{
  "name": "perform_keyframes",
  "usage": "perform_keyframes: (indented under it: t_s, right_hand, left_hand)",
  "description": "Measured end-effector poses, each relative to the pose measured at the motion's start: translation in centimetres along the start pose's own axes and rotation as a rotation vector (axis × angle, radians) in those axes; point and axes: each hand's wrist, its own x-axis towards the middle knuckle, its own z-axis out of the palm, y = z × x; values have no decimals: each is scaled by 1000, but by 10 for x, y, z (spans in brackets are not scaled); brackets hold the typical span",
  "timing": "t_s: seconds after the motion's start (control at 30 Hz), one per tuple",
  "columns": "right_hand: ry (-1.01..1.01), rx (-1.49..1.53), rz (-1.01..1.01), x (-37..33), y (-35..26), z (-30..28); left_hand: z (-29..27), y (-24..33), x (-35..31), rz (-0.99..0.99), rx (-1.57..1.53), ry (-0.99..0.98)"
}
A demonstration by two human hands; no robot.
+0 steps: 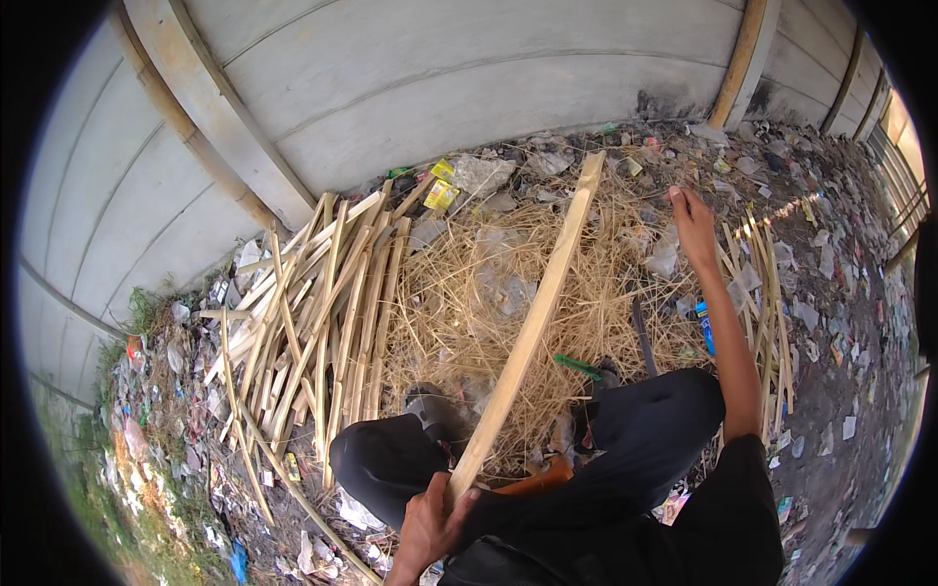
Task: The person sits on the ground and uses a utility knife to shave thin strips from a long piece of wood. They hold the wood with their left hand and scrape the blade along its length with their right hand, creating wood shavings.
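Observation:
A long pale bamboo slat [532,337] slants up and away from my lap, over the straw and shavings. Its near end is in my left hand [435,523], the fingers wrapped round it. Out to the right, my right hand [694,227] is raised, apart from the slat, with its fingers curled in; whatever is in them, if anything, I cannot make out. Below that hand, a dark blade-like strip [643,337] leans by my right knee. A green piece [576,366] lies close to my foot.
Split bamboo slats [332,322] are heaped to my left. Thin strips [772,313] lie in a bundle on the right, near a blue packet [705,329]. A concrete panel wall [469,88] with posts stands ahead. Litter [826,322] covers the ground.

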Motion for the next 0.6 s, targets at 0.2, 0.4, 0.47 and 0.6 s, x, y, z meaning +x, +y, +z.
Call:
perform_keyframes:
  t_s: [0.2,0.4,0.47,0.6]
  right_hand:
    - [-372,259,-92,-45,-84,2]
    - [-797,448,-44,-97,-171,13]
    - [-831,518,-36,-108,-176,20]
    - [-816,627,7,-122,-170,38]
  left_hand:
    - [3,12,30,25,63,171]
    - [17,22,55,50,36,236]
    - [21,24,60,57,35,239]
    - [27,24,64,114,49,246]
